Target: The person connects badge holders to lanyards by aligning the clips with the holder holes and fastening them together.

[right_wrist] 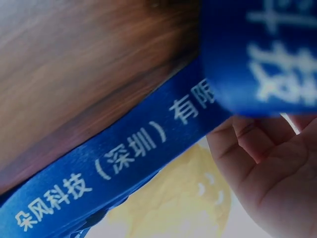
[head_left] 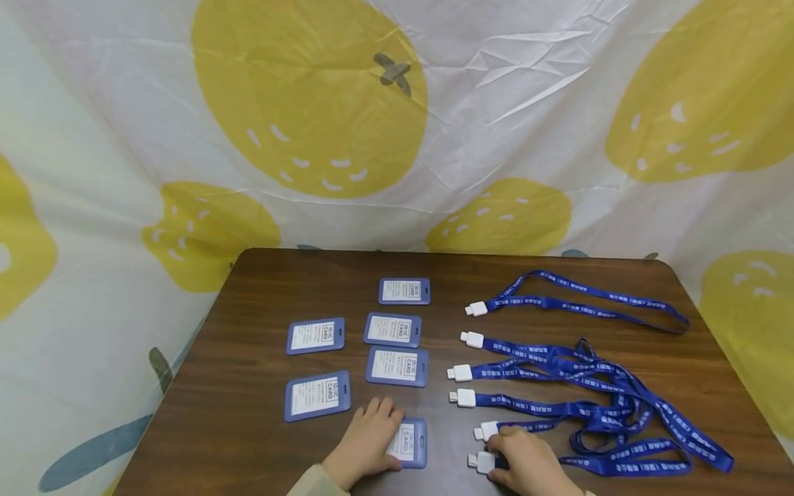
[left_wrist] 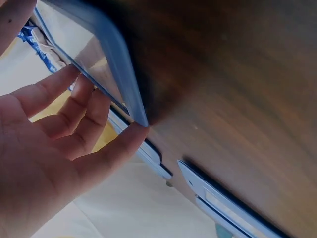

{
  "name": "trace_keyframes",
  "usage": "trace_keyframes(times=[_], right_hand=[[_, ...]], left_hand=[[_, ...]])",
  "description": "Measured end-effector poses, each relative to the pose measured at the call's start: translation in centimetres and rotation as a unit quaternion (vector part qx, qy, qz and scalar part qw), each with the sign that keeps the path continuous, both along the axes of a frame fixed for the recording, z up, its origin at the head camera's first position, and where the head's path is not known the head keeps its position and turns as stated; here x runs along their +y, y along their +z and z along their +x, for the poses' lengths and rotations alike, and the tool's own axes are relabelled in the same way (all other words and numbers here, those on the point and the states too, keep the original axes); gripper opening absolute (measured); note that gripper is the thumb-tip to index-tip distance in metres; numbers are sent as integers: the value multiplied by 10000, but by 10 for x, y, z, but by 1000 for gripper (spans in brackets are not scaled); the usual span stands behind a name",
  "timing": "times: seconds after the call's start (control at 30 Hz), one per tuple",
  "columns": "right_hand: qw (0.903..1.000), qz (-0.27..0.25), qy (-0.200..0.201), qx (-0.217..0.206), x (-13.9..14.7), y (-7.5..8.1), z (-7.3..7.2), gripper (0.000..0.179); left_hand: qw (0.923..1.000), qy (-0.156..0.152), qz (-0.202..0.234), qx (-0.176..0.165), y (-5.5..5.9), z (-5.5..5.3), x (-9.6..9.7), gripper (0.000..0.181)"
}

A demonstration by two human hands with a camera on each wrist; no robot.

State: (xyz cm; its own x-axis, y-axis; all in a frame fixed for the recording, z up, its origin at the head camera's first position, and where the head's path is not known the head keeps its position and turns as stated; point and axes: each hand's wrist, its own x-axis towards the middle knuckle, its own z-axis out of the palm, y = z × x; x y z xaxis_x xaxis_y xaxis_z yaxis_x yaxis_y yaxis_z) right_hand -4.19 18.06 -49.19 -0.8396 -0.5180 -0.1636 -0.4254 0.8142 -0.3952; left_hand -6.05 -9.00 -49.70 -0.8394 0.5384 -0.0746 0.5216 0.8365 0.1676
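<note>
Low in the head view, my left hand (head_left: 366,441) grips a blue ID card holder (head_left: 418,444) by its edges, thumb on the near side and fingers on the far side. The left wrist view has the fingertips along the rim of this card holder (left_wrist: 116,54). To its right, my right hand (head_left: 527,460) pinches the nearest blue lanyard just behind its white clip (head_left: 486,462). Close up in the right wrist view, the printed lanyard strap (right_wrist: 119,153) runs up to the curled fingers (right_wrist: 228,148). The right fingertips are partly hidden behind the strap.
Several more card holders (head_left: 397,366) lie flat beyond and left of my left hand. Other lanyards (head_left: 533,405) spread over the right side, their straps overlapping and white clips facing left. A lemon-patterned cloth (head_left: 372,220) hangs behind the brown table (head_left: 205,413).
</note>
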Motion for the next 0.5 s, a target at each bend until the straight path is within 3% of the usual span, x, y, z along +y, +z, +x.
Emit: trace_keyframes(times=[0.33,0.5], right_hand=[[9986,-471,34,254,-3,1,4,25],[9972,-753,5,-21,-2,5,3,23]], left_hand=[[9998,67,101,-144,-1,-3,3,68],[9992,-128,334,-178,-1,-3,0,64]])
